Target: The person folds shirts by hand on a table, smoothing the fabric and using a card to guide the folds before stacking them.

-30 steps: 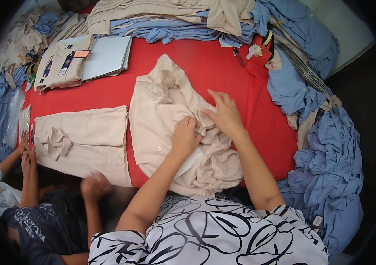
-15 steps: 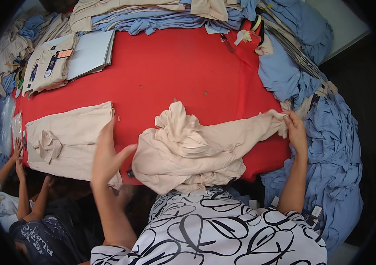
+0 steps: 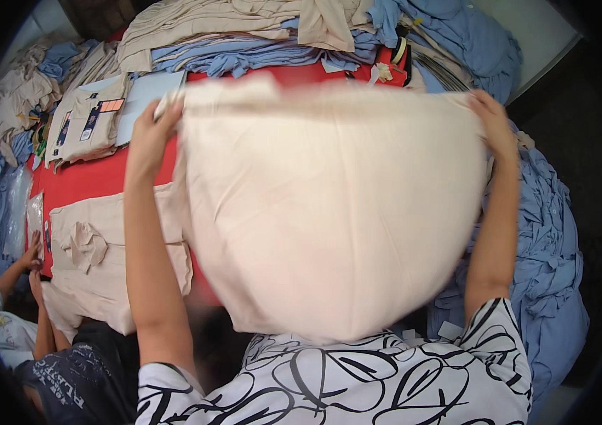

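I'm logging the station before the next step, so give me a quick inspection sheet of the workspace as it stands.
Surface: red table, mostly covered.
Job's things: beige garment, held up and spread wide, blurred.
Clutter: flat beige shirt at left; packaged folded shirts behind it; beige and blue stacks along the far edge.
Grippers: left hand and right hand each grip an upper corner of the garment.
Cables: nothing seen.
Surroundings: blue garment heap at right; another person's hands at the table's left edge.
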`<state>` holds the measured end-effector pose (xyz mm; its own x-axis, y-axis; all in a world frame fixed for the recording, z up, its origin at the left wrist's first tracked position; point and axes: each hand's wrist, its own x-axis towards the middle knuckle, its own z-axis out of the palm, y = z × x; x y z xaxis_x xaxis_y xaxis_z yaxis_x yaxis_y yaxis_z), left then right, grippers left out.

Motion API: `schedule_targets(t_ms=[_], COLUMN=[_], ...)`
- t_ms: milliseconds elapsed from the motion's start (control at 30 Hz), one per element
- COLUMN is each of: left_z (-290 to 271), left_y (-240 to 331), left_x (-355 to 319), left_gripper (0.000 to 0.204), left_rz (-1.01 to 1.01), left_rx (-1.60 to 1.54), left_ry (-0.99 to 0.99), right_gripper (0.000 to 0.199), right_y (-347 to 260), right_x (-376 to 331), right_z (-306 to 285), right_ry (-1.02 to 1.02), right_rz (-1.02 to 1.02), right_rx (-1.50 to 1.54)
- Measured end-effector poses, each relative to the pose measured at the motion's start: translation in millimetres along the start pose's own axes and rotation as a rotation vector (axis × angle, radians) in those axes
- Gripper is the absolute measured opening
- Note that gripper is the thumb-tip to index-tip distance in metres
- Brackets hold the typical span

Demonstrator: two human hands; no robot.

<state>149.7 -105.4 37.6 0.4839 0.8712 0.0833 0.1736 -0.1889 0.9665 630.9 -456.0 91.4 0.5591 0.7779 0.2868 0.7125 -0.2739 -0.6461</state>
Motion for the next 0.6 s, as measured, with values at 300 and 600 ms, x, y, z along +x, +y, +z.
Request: schedule_targets(t_ms=[300,600], left_z=[48,119], left_y=[-52,-94], left_x=[-151,-230], left_gripper=[0.040,0.026], left_rz=[-0.053,-0.367], left_rx=[0.838,0.182], left_ry=[0.093,-0.108], right_gripper=[0.050,0.037], right_y=[38,33], right_x=[-147,-243], right_z=[137,125], right_ry=[0.083,-0.143], right_rz=[0.255,0.518], right_rx=[-0.374,-0.480])
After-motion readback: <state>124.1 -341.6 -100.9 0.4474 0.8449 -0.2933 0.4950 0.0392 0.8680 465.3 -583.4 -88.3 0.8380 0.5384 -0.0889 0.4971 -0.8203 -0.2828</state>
